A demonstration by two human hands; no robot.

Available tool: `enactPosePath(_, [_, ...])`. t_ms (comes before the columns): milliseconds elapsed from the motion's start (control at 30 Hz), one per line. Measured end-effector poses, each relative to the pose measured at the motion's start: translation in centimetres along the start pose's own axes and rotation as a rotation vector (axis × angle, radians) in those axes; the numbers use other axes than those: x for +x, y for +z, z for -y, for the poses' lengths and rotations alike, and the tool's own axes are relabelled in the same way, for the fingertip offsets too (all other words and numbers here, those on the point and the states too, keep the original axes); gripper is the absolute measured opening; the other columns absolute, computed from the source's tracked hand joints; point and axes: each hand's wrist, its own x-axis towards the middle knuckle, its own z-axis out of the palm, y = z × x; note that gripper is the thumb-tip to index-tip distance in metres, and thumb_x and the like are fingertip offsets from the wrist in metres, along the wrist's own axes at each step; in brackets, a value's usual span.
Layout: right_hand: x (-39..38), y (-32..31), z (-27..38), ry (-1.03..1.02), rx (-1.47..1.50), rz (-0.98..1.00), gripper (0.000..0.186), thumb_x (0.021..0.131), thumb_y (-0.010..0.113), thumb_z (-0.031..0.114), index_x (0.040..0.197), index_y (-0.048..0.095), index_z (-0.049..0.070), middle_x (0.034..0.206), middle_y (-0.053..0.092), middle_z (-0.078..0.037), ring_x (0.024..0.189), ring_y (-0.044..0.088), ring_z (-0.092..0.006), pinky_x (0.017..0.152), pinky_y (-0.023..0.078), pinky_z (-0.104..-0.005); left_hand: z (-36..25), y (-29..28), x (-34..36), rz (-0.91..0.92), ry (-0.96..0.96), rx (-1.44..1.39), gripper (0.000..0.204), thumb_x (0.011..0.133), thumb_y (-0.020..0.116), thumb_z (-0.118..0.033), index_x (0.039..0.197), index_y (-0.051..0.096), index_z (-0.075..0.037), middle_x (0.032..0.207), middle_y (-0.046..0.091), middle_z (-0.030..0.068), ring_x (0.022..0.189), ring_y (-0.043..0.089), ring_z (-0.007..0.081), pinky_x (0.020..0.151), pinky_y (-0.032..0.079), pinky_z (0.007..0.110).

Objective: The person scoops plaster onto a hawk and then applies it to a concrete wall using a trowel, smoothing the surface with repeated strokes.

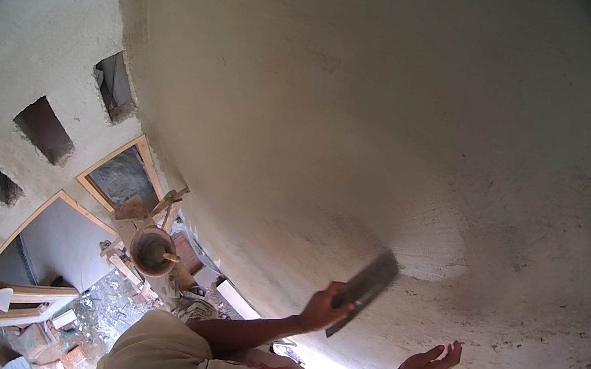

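Observation:
My left hand (pixel 323 307) is closed around the grip of a rectangular plastering trowel (pixel 369 288), its dark flat blade tilted up to the right. The blade lies at or very close to the plastered wall (pixel 306 123), though its exact contact is hard to tell. Just beyond its upper end is a lighter patch of plaster (pixel 440 238) with fine drag marks. Lower right, my right hand (pixel 432 362) is raised near the wall with fingers apart and nothing in it. A dark band circles that wrist.
Left of me, a bucket (pixel 138 253) with a wooden-handled tool (pixel 171 257) in it stands by rough wooden boards. Rubble (pixel 111 310) litters the floor below. The left wall has several rectangular openings (pixel 44 129) and a wood-framed doorway (pixel 17 237).

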Motion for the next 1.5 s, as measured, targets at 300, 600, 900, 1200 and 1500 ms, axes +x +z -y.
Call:
enactPosePath(300, [-1.6, 10.7, -2.2, -0.114, -0.276, -0.182, 0.060, 0.100, 0.021, 0.044, 0.147, 0.019, 0.006, 0.151, 0.016, -0.019, 0.140, 0.015, -0.0382, 0.112, 0.013, -0.0589, 1.8, -18.7, 15.6, -0.821, -0.360, -0.706, 0.025, 0.091, 0.056, -0.019, 0.110, 0.059, -0.003, 0.060, 0.042, -0.0035, 0.039, 0.040, 0.0065, 0.035, 0.038, 0.023])
enactPosePath(600, [-1.4, 11.4, -2.8, -0.096, -0.252, -0.200, 0.059, 0.100, 0.022, 0.042, 0.147, 0.018, 0.007, 0.151, 0.016, -0.020, 0.139, 0.014, -0.0397, 0.111, 0.012, -0.0620, -16.7, -4.7, 19.7, -0.389, 0.481, 0.233, 0.051, 0.084, 0.068, -0.020, 0.127, 0.051, 0.001, 0.070, 0.060, 0.0053, 0.051, 0.055, 0.0102, 0.040, 0.044, 0.025])
enactPosePath(900, [-1.3, 10.6, -4.1, -0.316, -0.258, -0.273, 0.062, 0.099, 0.025, 0.047, 0.146, 0.022, 0.007, 0.150, 0.017, -0.019, 0.137, 0.020, -0.0401, 0.108, 0.020, -0.0634, -16.2, -0.4, 11.1, 0.248, 0.462, -0.092, 0.047, 0.082, 0.069, -0.020, 0.122, 0.055, 0.001, 0.085, 0.064, 0.0156, 0.069, 0.065, 0.0243, 0.059, 0.053, 0.035])
enactPosePath(1200, [-2.2, 10.2, -3.5, -0.094, -0.319, -0.147, 0.059, 0.100, 0.020, 0.043, 0.147, 0.018, 0.007, 0.151, 0.014, -0.022, 0.139, 0.014, -0.0414, 0.109, 0.017, -0.0617, -13.2, -25.4, 24.7, -0.628, 0.057, -0.083, 0.044, 0.083, 0.067, -0.018, 0.120, 0.058, 0.004, 0.080, 0.065, 0.0047, 0.064, 0.054, 0.0073, 0.060, 0.046, 0.023])
enactPosePath(1500, [-1.4, 10.3, -2.6, -0.135, -0.368, -0.207, 0.060, 0.100, 0.018, 0.042, 0.145, 0.022, 0.003, 0.150, 0.017, -0.023, 0.138, 0.017, -0.0423, 0.108, 0.018, -0.0598, -19.9, -14.9, 25.6, -0.353, 0.350, 0.616, 0.052, 0.082, 0.067, -0.027, 0.125, 0.054, -0.001, 0.073, 0.062, 0.0110, 0.052, 0.057, 0.0176, 0.045, 0.048, 0.030])
